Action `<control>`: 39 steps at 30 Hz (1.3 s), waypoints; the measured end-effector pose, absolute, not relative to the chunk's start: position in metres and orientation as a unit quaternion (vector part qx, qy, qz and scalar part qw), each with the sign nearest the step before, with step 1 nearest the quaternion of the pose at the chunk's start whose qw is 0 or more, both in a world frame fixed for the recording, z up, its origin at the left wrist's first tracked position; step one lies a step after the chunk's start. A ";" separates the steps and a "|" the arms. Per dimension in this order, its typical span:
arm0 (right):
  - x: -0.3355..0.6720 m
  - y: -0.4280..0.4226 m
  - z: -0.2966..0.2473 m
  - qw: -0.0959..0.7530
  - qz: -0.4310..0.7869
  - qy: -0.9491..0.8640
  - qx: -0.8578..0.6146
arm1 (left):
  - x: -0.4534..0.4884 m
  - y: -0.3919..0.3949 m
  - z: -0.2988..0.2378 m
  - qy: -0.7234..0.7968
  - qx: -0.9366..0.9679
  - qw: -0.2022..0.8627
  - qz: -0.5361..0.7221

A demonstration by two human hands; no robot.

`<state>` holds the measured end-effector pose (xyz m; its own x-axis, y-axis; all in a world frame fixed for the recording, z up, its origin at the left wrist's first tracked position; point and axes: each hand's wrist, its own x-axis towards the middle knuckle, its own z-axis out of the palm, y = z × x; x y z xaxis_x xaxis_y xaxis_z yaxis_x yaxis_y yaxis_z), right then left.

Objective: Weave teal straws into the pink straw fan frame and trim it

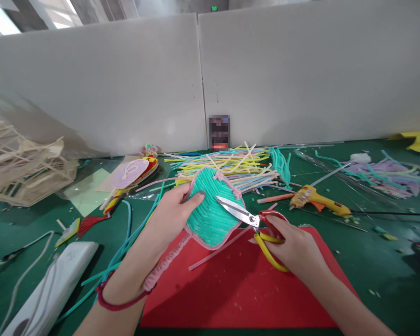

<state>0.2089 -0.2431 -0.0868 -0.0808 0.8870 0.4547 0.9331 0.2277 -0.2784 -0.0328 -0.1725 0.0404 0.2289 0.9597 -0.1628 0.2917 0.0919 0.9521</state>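
Observation:
My left hand (171, 215) grips a teal pipe-cleaner fan piece (213, 212) with a pink border, thumb on top, holding it just above the red mat (238, 289). A pink fuzzy handle trails from it down toward my wrist. My right hand (294, 249) holds scissors (252, 219) with red and yellow handles. Their blades are closed and point left across the teal piece, near a pink knot at its upper edge.
A heap of coloured pipe cleaners (231, 168) lies behind. A yellow glue gun (317, 199) rests to the right, purple and teal strands (385, 177) beyond it. Left: finished fans (133, 177), a wooden frame (21, 163), a white device (52, 289). White partition at the back.

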 end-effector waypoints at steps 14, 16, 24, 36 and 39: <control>0.207 -0.243 -0.090 0.277 -0.105 -0.739 -0.606 | -0.034 -0.168 0.035 0.529 0.618 0.492 0.311; 0.205 -0.243 -0.088 0.286 -0.122 -0.731 -0.608 | -0.035 -0.168 0.034 0.532 0.625 0.480 0.309; 0.202 -0.243 -0.086 0.297 -0.129 -0.721 -0.613 | -0.034 -0.168 0.036 0.529 0.611 0.498 0.315; 0.206 -0.242 -0.088 0.274 -0.092 -0.731 -0.618 | -0.033 -0.168 0.035 0.545 0.616 0.476 0.311; 0.201 -0.244 -0.085 0.275 -0.075 -0.721 -0.632 | -0.032 -0.168 0.035 0.551 0.620 0.464 0.311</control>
<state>0.2007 -0.2436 -0.0852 -0.0503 0.8695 0.4913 0.9520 0.1905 -0.2398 -0.0317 -0.1683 0.0349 0.2004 0.9717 -0.1253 0.3948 0.0370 0.9180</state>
